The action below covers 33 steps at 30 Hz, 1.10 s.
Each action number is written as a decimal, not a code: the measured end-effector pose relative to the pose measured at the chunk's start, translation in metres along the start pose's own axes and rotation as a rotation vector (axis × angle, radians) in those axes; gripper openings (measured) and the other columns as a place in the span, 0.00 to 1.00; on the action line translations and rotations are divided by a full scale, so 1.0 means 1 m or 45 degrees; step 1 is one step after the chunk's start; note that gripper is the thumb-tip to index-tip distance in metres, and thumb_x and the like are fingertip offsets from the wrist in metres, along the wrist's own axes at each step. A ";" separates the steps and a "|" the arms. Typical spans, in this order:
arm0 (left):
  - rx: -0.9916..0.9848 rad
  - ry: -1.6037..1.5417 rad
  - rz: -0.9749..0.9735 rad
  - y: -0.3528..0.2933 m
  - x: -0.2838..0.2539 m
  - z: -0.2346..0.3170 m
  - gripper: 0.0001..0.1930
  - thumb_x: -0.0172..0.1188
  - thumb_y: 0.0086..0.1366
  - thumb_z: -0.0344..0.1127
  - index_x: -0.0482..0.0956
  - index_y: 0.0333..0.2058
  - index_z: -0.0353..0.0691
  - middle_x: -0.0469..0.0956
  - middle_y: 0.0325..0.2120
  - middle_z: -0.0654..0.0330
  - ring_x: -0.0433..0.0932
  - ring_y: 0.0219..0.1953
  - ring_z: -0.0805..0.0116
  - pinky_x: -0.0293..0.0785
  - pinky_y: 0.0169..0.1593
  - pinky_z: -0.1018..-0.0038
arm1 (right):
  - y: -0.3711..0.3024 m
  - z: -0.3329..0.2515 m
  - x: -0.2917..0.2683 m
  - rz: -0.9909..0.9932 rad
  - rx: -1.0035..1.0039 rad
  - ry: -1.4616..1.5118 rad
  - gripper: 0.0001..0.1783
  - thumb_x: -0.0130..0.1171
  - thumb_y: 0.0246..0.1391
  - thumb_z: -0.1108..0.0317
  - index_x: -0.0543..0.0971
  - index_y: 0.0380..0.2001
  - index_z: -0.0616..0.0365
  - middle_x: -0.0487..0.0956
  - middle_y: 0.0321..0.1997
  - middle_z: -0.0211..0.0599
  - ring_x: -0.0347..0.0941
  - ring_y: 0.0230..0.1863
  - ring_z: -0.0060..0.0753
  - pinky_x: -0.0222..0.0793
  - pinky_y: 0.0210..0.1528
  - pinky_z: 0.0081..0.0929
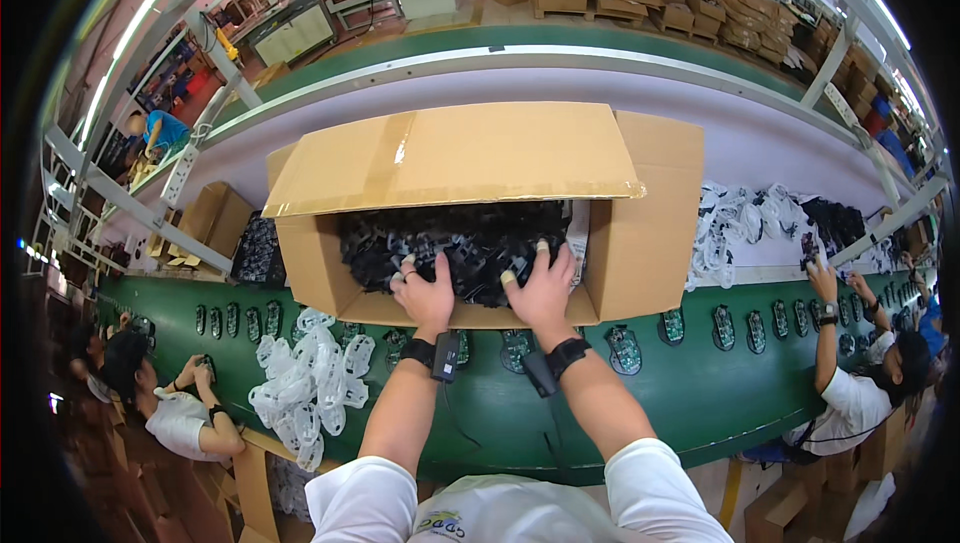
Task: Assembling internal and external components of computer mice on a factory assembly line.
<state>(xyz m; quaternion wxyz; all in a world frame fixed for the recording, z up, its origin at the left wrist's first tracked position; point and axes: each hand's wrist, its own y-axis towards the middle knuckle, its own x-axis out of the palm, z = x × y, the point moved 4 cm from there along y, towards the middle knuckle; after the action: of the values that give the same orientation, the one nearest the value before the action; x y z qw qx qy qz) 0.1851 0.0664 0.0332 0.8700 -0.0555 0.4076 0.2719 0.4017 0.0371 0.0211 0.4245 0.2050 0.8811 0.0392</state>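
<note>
A large cardboard box (652, 233) stands in front of me, its far flap raised and leaning over the opening. Inside lies a heap of small black plastic parts (400, 243). My left hand (426, 295) reaches over the near wall onto the heap, fingers apart. Beside it, my right hand (541, 288) rests on the same parts, also with fingers spread. Pale covers sit on some fingertips. Neither hand visibly grips a part, though some fingertips sink among the black pieces. Each wrist wears a black band with a small dark device.
Green circuit boards (624, 348) lie in a row along the green bench (690, 398). Translucent white plastic shells (315, 383) are heaped at left, more white pieces (715, 243) at right. Co-workers sit on both sides. A metal frame (520, 58) spans the far side.
</note>
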 end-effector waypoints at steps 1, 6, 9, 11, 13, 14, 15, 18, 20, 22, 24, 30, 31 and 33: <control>-0.104 0.006 0.003 0.002 0.008 -0.002 0.44 0.61 0.63 0.66 0.67 0.66 0.38 0.62 0.61 0.25 0.63 0.63 0.28 0.61 0.67 0.50 | -0.002 0.000 -0.003 -0.022 -0.050 -0.010 0.48 0.70 0.49 0.48 0.64 0.67 0.62 0.56 0.70 0.72 0.53 0.70 0.74 0.57 0.70 0.62; -0.323 -0.209 0.035 0.000 0.019 0.013 0.48 0.63 0.62 0.67 0.62 0.69 0.37 0.57 0.63 0.21 0.62 0.65 0.26 0.61 0.68 0.51 | 0.013 0.003 0.003 -0.297 0.370 0.246 0.53 0.67 0.48 0.37 0.63 0.70 0.56 0.67 0.65 0.65 0.68 0.61 0.74 0.66 0.65 0.54; -0.137 -0.475 0.025 -0.024 0.033 0.028 0.47 0.64 0.63 0.64 0.61 0.69 0.35 0.60 0.61 0.22 0.64 0.64 0.28 0.63 0.67 0.53 | 0.016 -0.010 0.014 -0.156 0.356 0.678 0.51 0.67 0.50 0.37 0.66 0.68 0.57 0.68 0.63 0.67 0.69 0.61 0.71 0.67 0.64 0.50; -0.102 -0.278 -0.063 -0.033 0.031 0.031 0.47 0.65 0.63 0.63 0.61 0.69 0.35 0.64 0.57 0.25 0.69 0.60 0.29 0.66 0.64 0.54 | 0.010 -0.027 0.019 -0.319 0.402 0.617 0.47 0.66 0.51 0.38 0.68 0.68 0.52 0.67 0.63 0.68 0.68 0.62 0.72 0.65 0.65 0.52; -0.193 -0.261 -0.051 -0.027 0.036 0.027 0.47 0.64 0.62 0.65 0.62 0.69 0.37 0.65 0.57 0.26 0.69 0.60 0.29 0.66 0.64 0.54 | 0.003 -0.033 0.029 -0.152 0.306 0.409 0.47 0.66 0.50 0.37 0.67 0.70 0.47 0.63 0.67 0.71 0.62 0.67 0.76 0.61 0.69 0.55; -0.182 -0.268 -0.064 -0.026 0.038 0.033 0.47 0.64 0.62 0.65 0.62 0.69 0.37 0.65 0.57 0.26 0.69 0.60 0.29 0.66 0.64 0.54 | 0.003 -0.035 0.029 -0.096 0.304 0.279 0.47 0.66 0.50 0.38 0.67 0.71 0.43 0.60 0.70 0.74 0.54 0.71 0.79 0.56 0.72 0.57; -0.262 -0.290 -0.110 -0.027 0.040 0.036 0.45 0.63 0.63 0.65 0.63 0.69 0.39 0.65 0.57 0.26 0.69 0.60 0.30 0.66 0.64 0.54 | 0.006 -0.033 0.029 -0.079 0.312 0.272 0.47 0.66 0.50 0.38 0.67 0.71 0.43 0.60 0.70 0.74 0.54 0.71 0.79 0.56 0.72 0.57; -0.276 -0.426 -0.189 -0.030 0.048 0.041 0.42 0.62 0.65 0.63 0.66 0.68 0.41 0.65 0.58 0.28 0.69 0.60 0.32 0.65 0.65 0.55 | 0.012 -0.032 0.029 -0.108 0.454 0.554 0.41 0.65 0.53 0.42 0.70 0.67 0.46 0.65 0.68 0.70 0.61 0.69 0.73 0.60 0.70 0.53; -0.114 -0.774 -0.184 -0.003 0.046 0.009 0.33 0.62 0.70 0.53 0.69 0.66 0.40 0.67 0.59 0.37 0.72 0.59 0.45 0.68 0.62 0.59 | 0.010 -0.062 0.028 -0.149 0.340 0.733 0.38 0.65 0.53 0.44 0.73 0.64 0.49 0.69 0.65 0.65 0.66 0.66 0.69 0.63 0.68 0.51; -0.121 -1.134 -0.244 -0.011 0.048 0.017 0.28 0.61 0.72 0.44 0.68 0.65 0.36 0.72 0.54 0.48 0.74 0.54 0.60 0.72 0.57 0.66 | 0.011 -0.068 0.015 -0.049 0.220 0.837 0.27 0.63 0.57 0.52 0.80 0.55 0.57 0.78 0.57 0.56 0.74 0.61 0.56 0.68 0.64 0.41; -0.158 -1.274 -0.379 -0.031 0.051 0.041 0.26 0.58 0.74 0.39 0.65 0.66 0.38 0.76 0.49 0.54 0.76 0.47 0.68 0.75 0.51 0.72 | 0.018 -0.049 0.012 -0.079 0.328 0.881 0.26 0.64 0.57 0.53 0.80 0.55 0.57 0.79 0.56 0.57 0.74 0.60 0.57 0.69 0.63 0.42; -0.008 -1.278 -0.417 -0.049 0.025 0.076 0.24 0.56 0.75 0.36 0.65 0.65 0.35 0.76 0.50 0.55 0.74 0.50 0.70 0.72 0.54 0.72 | 0.007 -0.047 -0.008 -0.140 0.430 1.260 0.23 0.65 0.56 0.58 0.80 0.51 0.60 0.81 0.55 0.49 0.78 0.56 0.48 0.72 0.58 0.35; 0.062 -1.234 -0.354 -0.048 0.013 0.075 0.24 0.56 0.74 0.35 0.66 0.65 0.34 0.75 0.51 0.54 0.73 0.51 0.68 0.70 0.56 0.72 | -0.001 -0.058 -0.017 -0.157 0.439 1.262 0.23 0.65 0.56 0.58 0.80 0.51 0.60 0.81 0.55 0.49 0.78 0.56 0.48 0.72 0.58 0.35; 0.180 -1.213 -0.374 -0.063 -0.006 0.089 0.24 0.55 0.74 0.34 0.65 0.65 0.34 0.75 0.51 0.54 0.73 0.52 0.68 0.70 0.57 0.71 | -0.003 -0.060 -0.041 -0.029 0.241 1.334 0.21 0.64 0.57 0.60 0.80 0.49 0.61 0.80 0.55 0.48 0.77 0.57 0.46 0.70 0.60 0.35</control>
<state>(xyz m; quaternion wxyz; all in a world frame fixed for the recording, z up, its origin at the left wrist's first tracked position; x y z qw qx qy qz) 0.2753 0.0392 0.0884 0.9901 0.0771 -0.0294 0.1135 0.3776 0.0244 0.0887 -0.0923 0.1857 0.9769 0.0518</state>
